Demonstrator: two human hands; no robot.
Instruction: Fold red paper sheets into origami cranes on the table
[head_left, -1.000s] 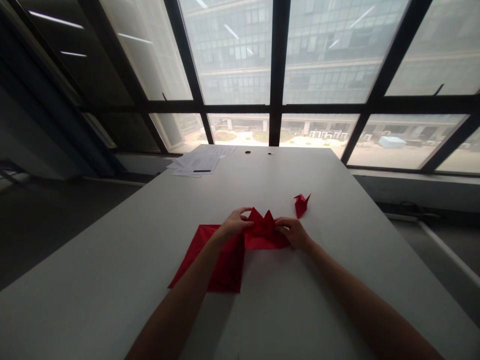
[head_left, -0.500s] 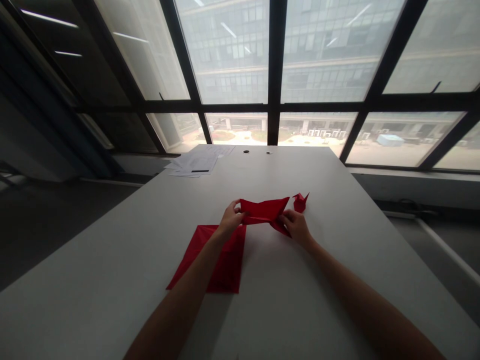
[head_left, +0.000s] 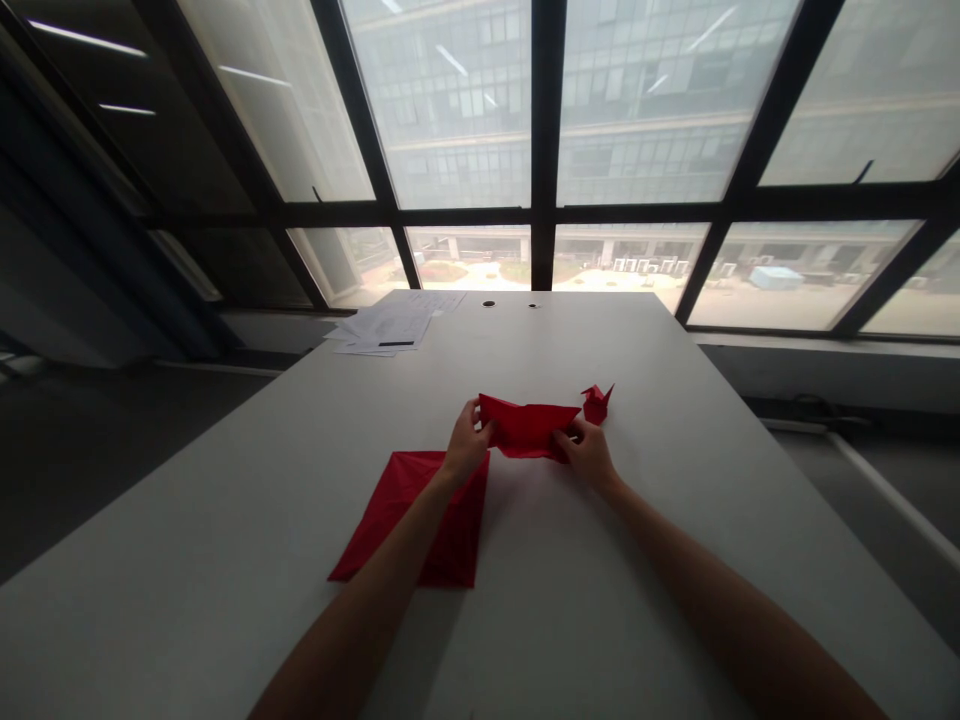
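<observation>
My left hand [head_left: 466, 442] + right hand [head_left: 588, 454] are pinching part-folded paper [head_left: 526, 430]; 1 bird [head_left: 597, 406] is looking finished, red sheet [head_left: 386, 508] lying flat.

Left grip [head_left: 466, 445], right grip [head_left: 589, 452] holding red paper [head_left: 527, 430].

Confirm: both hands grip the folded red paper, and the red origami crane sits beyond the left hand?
Not quite: the head view shows the red origami crane beyond the right hand, not the left hand. Both do grip the folded red paper.
</observation>
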